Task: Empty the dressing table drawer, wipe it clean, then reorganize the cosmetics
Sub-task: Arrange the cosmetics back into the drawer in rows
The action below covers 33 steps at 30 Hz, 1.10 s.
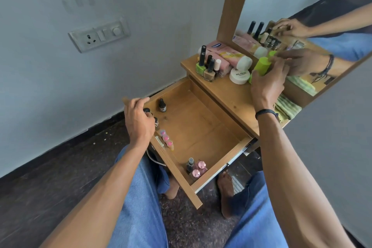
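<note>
Cosmetics (pixel 231 54) are split between two places. A few small bottles stand in the drawer (pixel 201 123) under my left hand (pixel 138 121), and the rest crowd the tabletop (pixel 231 96) beside my right hand (pixel 267 84).

My left fingers are curled down over a dark-capped bottle (pixel 146 110) in the drawer corner, pinching it near the cap. A second small dark bottle (pixel 162 105) stands free just past my fingertips, and a row of pink-capped bottles (pixel 166 138) runs back toward my wrist along the drawer front.

My right hand is wrapped round a lime-green container (pixel 261 66), thumb on the near side and fingers round the far side toward the mirror (pixel 302 6). I cannot tell whether it has left the tabletop. The nail polish bottles (pixel 207 64) and a white jar (pixel 239 76) stand to the left of that hand.

I judge the little bottles to be light, hard and smooth — probably glass, so they would chip if knocked together. They are narrow enough to tip, so I would take each by the shoulder below the cap, one or two at a time. The green container looks like rigid plastic, light but slick — a full grip round its middle suits it, not a fingertip hold.
</note>
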### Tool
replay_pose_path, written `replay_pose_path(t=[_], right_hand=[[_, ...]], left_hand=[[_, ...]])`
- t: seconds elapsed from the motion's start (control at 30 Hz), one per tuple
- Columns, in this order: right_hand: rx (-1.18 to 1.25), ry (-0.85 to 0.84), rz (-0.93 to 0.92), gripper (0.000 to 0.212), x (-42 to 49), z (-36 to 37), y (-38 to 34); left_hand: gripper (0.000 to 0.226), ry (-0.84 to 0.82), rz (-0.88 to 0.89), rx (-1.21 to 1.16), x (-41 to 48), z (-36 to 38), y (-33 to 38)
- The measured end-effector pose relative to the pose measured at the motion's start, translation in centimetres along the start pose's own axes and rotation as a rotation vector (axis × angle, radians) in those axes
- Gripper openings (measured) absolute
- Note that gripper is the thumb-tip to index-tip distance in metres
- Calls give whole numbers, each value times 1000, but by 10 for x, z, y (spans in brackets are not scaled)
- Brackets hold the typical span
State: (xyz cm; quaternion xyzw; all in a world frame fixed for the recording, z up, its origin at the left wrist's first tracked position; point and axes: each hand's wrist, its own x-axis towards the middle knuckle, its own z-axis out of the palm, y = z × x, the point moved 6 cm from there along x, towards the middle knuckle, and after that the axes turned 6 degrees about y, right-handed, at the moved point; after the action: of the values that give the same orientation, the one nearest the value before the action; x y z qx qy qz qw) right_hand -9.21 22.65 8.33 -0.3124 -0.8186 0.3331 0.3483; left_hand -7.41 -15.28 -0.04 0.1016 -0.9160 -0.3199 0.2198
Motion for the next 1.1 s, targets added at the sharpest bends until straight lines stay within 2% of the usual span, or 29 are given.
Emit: replay_pose_path(t=[0.13, 0.23, 0.37, 0.53, 0.6, 0.67, 0.83, 0.93, 1.1], right_hand=[[-34, -5, -27, 46, -1, -1, 0], [29, 11, -30, 40, -2, -5, 1], [80, 76, -38, 41, -6, -14, -2], [146, 179, -208, 44, -37, -34, -33], [213, 151, -294, 40, -64, -31, -48], [268, 25, -384, 38, -93, -18, -58], [279, -495, -509, 43, -158, 52, -60], [230, -627, -468, 41, -171, 87, -53], [181, -730, -432, 39, -177, 131, -45]], left_hand=[[51, 2, 4, -5, -1, -1, 1], [50, -4, 9, -6, -1, 0, 0], [50, -6, 1, -9, 0, 0, -2], [49, 1, -1, -23, 0, 0, 1], [50, 2, 4, -12, 0, 0, 1], [49, -6, 13, -4, 0, 0, 2], [47, -10, 24, 20, -1, -2, 1], [46, 3, 16, 28, -1, 0, -2], [43, 10, 16, 24, -1, 1, -3]])
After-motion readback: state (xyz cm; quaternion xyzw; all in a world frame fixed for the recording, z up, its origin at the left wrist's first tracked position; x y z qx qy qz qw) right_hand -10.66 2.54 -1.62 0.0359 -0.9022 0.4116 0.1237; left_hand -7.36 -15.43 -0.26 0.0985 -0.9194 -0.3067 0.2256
